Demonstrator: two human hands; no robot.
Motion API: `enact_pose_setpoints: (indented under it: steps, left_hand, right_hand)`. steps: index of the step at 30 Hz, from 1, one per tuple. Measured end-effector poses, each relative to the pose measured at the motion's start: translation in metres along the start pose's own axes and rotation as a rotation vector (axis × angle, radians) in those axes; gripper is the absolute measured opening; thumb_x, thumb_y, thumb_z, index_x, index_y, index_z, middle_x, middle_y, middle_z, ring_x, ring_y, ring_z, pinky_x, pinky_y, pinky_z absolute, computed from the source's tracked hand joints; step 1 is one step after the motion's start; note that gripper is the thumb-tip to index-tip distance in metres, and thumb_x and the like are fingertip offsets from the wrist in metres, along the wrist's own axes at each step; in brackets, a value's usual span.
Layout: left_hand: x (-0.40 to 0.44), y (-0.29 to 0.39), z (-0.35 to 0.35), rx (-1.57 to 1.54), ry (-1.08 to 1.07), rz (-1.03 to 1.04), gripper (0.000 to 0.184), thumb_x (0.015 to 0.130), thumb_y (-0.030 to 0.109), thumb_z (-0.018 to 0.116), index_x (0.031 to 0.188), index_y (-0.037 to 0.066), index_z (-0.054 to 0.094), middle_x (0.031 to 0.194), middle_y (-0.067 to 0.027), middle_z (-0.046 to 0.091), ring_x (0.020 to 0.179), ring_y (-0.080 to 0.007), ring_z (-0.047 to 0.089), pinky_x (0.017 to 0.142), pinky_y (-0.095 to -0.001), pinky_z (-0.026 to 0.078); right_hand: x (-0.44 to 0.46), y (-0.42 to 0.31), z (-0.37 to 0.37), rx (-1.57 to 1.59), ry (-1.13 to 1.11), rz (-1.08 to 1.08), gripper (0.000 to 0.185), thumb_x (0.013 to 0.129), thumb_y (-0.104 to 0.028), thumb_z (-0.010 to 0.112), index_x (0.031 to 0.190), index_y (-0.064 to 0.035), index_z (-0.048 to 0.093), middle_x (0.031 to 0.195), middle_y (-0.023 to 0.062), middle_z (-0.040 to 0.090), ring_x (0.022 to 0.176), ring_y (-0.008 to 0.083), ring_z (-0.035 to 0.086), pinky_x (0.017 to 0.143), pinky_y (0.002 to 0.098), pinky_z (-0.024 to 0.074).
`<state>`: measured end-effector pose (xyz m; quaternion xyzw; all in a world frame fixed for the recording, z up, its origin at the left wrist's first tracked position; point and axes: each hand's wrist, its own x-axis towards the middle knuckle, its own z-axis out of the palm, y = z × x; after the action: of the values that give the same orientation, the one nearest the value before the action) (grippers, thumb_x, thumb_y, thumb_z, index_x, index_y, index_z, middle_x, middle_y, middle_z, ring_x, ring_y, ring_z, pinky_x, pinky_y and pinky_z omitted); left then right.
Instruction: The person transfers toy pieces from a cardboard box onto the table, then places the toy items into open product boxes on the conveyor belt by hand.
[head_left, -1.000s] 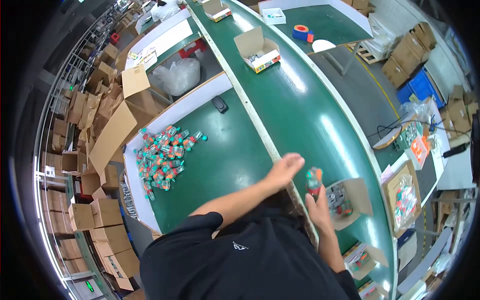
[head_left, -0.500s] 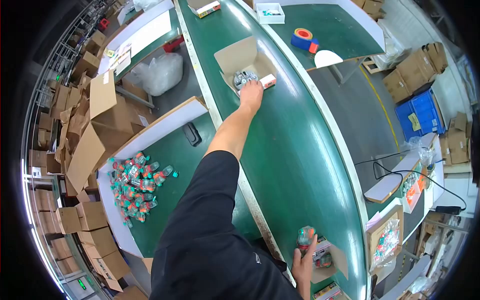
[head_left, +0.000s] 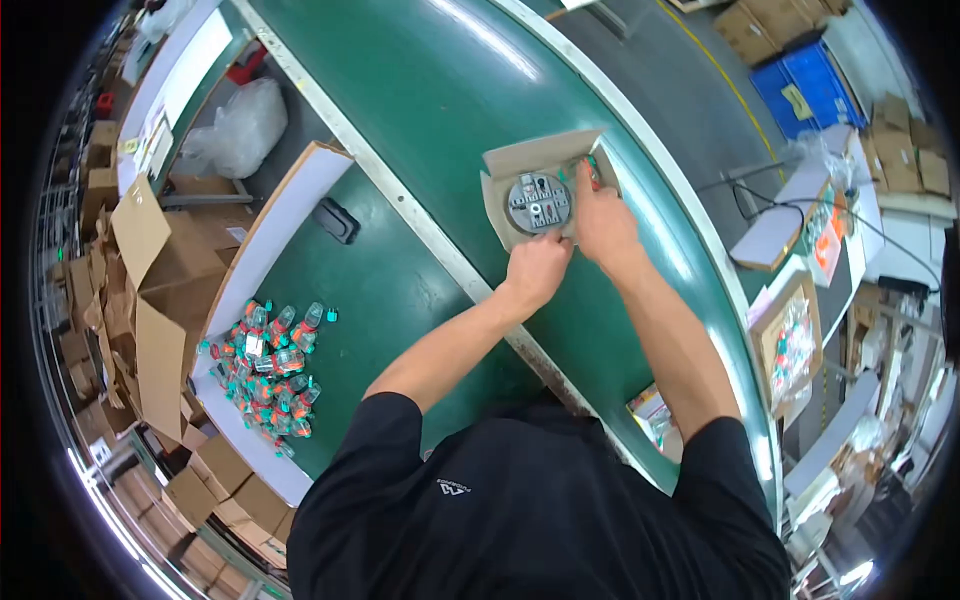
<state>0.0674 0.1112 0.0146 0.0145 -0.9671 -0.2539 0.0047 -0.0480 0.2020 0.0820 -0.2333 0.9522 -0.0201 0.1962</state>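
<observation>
An open cardboard box (head_left: 497, 208) stands on the green conveyor belt with its flaps raised. Inside it lies a round grey tray (head_left: 540, 203) full of small grey and dark parts. My left hand (head_left: 538, 268) is closed on the near edge of this box. At the box's right side, my right hand (head_left: 607, 225) reaches in with its fingers on a small bottle (head_left: 593, 172) in teal and red, mostly hidden by the fingers. On the side table at left lies a heap of small clear bottles (head_left: 265, 365) with teal caps and orange-red bands.
A dark oblong case (head_left: 337, 220) lies on the side table behind a white-faced partition (head_left: 270, 230). Another printed box (head_left: 655, 415) is on the belt, partly behind my right forearm. Large cartons (head_left: 170, 310) stand at left; a blue crate (head_left: 808, 88) sits far right.
The open box has come nearer along the belt. My right hand has brought the small bottle from the lower right to it, while my left hand now grips its near edge.
</observation>
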Motion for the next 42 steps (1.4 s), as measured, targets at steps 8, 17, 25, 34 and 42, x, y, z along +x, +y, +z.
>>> enact_pose_setpoints:
  steps: [8, 17, 25, 34, 42]
  left_hand:
    - [-0.006, -0.006, 0.012, 0.070, 0.041, 0.209, 0.007, 0.082, 0.011, 0.064, 0.085, 0.007, 0.070, 0.085, -0.0076, 0.066, 0.081, -0.0280, 0.068, 0.068, -0.0420, 0.055]
    - [0.005, -0.043, -0.022, 0.117, -0.013, 0.426, 0.011, 0.075, 0.008, 0.064, 0.082, 0.006, 0.073, 0.083, -0.0101, 0.068, 0.082, -0.0305, 0.067, 0.074, -0.0435, 0.053]
    - [-0.030, 0.018, -0.011, 0.099, 0.100, 0.436, 0.028, 0.081, -0.001, 0.061, 0.107, 0.002, 0.071, 0.109, -0.0188, 0.068, 0.101, -0.0389, 0.064, 0.087, -0.0489, 0.049]
    - [-0.225, 0.083, 0.049, -0.019, -0.024, 0.280, 0.050, 0.088, 0.005, 0.062, 0.137, 0.000, 0.055, 0.142, -0.0337, 0.048, 0.130, -0.0500, 0.048, 0.109, -0.0517, 0.039]
    - [-0.297, 0.061, 0.050, 0.234, -0.106, 0.258, 0.060, 0.087, 0.013, 0.067, 0.143, -0.001, 0.049, 0.145, -0.0366, 0.044, 0.130, -0.0535, 0.046, 0.109, -0.0539, 0.039]
  right_hand:
    - [0.004, -0.003, 0.028, -0.257, -0.211, 0.033, 0.078, 0.088, -0.014, 0.064, 0.153, 0.0089, 0.028, 0.101, 0.0275, 0.073, 0.092, 0.0341, 0.075, 0.077, 0.0419, 0.0609]
    - [-0.092, -0.014, 0.018, 0.270, 0.038, -0.018, 0.054, 0.093, -0.019, 0.064, 0.139, 0.0038, 0.047, 0.089, 0.0189, 0.073, 0.079, 0.0385, 0.072, 0.070, 0.0462, 0.0592]
    - [-0.387, 0.058, 0.101, 0.748, -0.010, 0.036, 0.038, 0.095, -0.019, 0.064, 0.129, -0.0054, 0.060, 0.113, 0.0211, 0.068, 0.104, 0.0392, 0.065, 0.089, 0.0467, 0.0531]
    - [-0.556, 0.153, 0.214, 0.709, 0.452, 0.924, 0.033, 0.094, -0.020, 0.063, 0.125, -0.0098, 0.062, 0.100, 0.0207, 0.071, 0.097, 0.0406, 0.068, 0.080, 0.0514, 0.0538]
    - [-0.509, 0.208, 0.254, 0.526, 0.550, 0.870, 0.020, 0.092, -0.025, 0.067, 0.097, -0.0075, 0.057, 0.075, 0.0150, 0.068, 0.075, 0.0413, 0.068, 0.065, 0.0526, 0.0538]
